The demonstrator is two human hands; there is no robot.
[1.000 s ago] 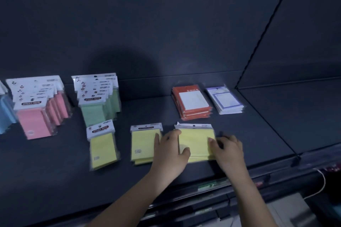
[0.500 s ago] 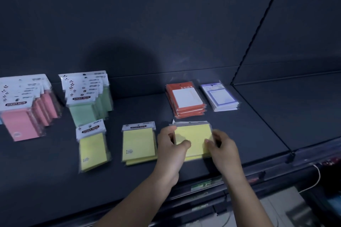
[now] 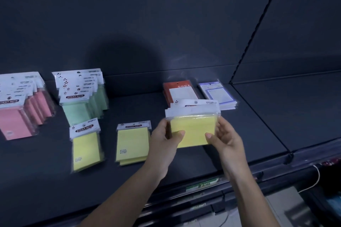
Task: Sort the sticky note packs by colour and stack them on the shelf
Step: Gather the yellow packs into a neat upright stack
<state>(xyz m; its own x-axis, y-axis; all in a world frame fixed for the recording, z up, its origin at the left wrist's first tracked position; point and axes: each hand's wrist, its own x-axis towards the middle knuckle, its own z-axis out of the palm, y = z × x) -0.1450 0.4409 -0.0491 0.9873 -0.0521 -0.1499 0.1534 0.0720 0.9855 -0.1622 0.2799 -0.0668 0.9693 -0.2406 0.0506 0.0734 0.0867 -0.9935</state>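
My left hand [image 3: 164, 141] and right hand [image 3: 224, 139] pinch a yellow stack [image 3: 192, 131] over the dark shelf [image 3: 249, 125], backed by a dark panel [image 3: 166, 24].

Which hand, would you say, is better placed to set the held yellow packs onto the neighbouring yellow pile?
Probably the left hand: it grips the yellow packs on the side facing the yellow pile; the right hand is farther.

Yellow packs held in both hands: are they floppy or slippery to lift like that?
The yellow packs probably stay fairly stiff: their faces look flat. Their glossy wrappers likely let them slide: the white header cards sit fanned.
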